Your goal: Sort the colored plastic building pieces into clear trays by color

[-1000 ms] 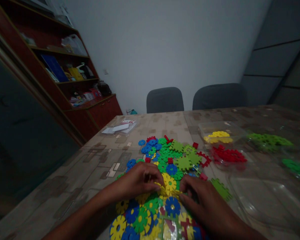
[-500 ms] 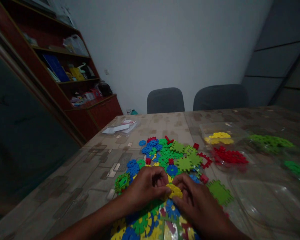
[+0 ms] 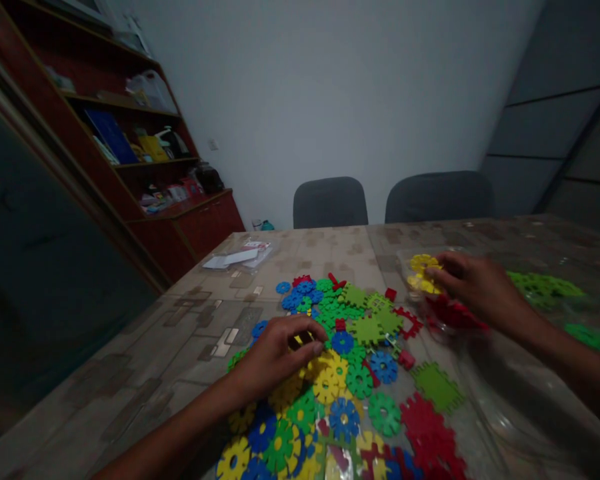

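My right hand [image 3: 473, 280] is over the clear box at the right and pinches a yellow notched disc [image 3: 423, 263] by its edge. More yellow discs [image 3: 422, 285] lie in that box just beneath. My left hand [image 3: 290, 350] hovers over the heap with its fingers curved and a gap between thumb and forefinger; nothing shows in its grasp. Yellow notched discs [image 3: 327, 385] lie beside its fingertips. Around them are green discs [image 3: 384, 413], blue discs [image 3: 344, 419] and green square plates [image 3: 370, 329]. The left palm is hidden.
Red pieces [image 3: 453, 312] fill a clear box next to the yellow ones. Farther right are light green pieces [image 3: 545, 288] and green pieces [image 3: 593, 340]. Red plates [image 3: 430, 433] lie at the front right. A plastic packet [image 3: 240, 257] rests at the back left; two chairs [image 3: 330, 203] stand behind the table.
My right hand has moved from the heap out to the box at the right, with a yellow disc in its fingers. My left hand stays over the heap, no longer gripping the yellow piece.
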Action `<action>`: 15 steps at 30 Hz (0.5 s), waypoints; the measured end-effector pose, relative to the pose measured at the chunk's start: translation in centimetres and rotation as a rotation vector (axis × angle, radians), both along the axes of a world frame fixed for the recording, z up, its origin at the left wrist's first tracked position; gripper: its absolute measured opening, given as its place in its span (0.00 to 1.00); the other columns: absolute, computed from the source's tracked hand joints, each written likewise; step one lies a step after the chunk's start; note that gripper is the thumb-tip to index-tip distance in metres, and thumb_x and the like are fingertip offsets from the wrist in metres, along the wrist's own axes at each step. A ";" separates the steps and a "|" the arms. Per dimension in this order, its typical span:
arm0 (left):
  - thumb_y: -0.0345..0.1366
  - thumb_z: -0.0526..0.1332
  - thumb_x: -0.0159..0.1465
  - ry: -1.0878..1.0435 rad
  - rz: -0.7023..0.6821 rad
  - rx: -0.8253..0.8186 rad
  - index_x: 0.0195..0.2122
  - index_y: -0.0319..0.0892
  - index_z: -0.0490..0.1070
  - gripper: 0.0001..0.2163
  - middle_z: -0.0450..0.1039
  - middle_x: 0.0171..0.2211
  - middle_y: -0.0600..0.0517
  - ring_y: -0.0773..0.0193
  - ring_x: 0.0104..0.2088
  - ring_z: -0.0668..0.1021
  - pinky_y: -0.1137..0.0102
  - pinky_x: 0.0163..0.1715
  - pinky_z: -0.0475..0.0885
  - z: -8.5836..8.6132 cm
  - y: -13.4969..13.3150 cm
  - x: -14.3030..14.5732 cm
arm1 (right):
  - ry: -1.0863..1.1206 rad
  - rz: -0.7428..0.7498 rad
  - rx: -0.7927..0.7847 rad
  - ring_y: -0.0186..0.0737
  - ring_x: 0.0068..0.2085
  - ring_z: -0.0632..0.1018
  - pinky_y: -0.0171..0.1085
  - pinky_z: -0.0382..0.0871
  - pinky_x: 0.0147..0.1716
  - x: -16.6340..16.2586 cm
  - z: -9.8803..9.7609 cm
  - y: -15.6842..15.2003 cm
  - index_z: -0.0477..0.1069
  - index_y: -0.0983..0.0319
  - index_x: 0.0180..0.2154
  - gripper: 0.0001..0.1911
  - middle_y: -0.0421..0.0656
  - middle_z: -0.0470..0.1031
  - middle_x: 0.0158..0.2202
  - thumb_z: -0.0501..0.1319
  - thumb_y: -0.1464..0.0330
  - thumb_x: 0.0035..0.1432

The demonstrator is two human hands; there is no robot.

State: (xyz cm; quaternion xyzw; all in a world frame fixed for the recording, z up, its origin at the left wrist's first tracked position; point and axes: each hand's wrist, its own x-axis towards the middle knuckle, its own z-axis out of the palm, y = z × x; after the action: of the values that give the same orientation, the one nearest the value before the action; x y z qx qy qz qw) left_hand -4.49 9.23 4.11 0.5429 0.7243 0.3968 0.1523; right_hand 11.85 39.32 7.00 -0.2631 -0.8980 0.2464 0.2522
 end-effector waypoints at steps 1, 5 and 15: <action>0.34 0.60 0.65 0.022 0.003 -0.001 0.37 0.40 0.76 0.06 0.78 0.34 0.50 0.63 0.34 0.77 0.72 0.31 0.67 0.0 -0.1 -0.3 | -0.008 -0.028 -0.012 0.45 0.24 0.75 0.41 0.61 0.26 -0.5 0.1 1.3 0.70 0.58 0.29 0.11 0.45 0.74 0.24 0.57 0.58 0.56; 0.34 0.59 0.66 0.126 0.014 -0.031 0.38 0.40 0.77 0.07 0.79 0.36 0.49 0.62 0.36 0.78 0.70 0.34 0.69 0.6 -0.7 -2.0 | -0.035 -0.091 -0.091 0.46 0.23 0.77 0.42 0.65 0.26 -2.0 -0.3 5.2 0.67 0.58 0.30 0.11 0.47 0.75 0.24 0.53 0.61 0.61; 0.35 0.59 0.68 0.163 -0.065 -0.161 0.45 0.43 0.77 0.08 0.79 0.43 0.49 0.62 0.39 0.79 0.70 0.38 0.72 2.7 -2.3 -4.1 | -0.002 0.209 0.019 0.46 0.30 0.80 0.42 0.71 0.28 1.8 -0.6 -2.3 0.75 0.55 0.38 0.15 0.45 0.80 0.32 0.54 0.57 0.59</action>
State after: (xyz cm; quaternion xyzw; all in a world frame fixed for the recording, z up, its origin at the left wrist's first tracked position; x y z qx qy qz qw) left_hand -8.58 6.93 6.83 0.5824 0.7459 0.2868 0.1490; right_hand 13.61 37.02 6.35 -0.1659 -0.9231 0.2626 0.2266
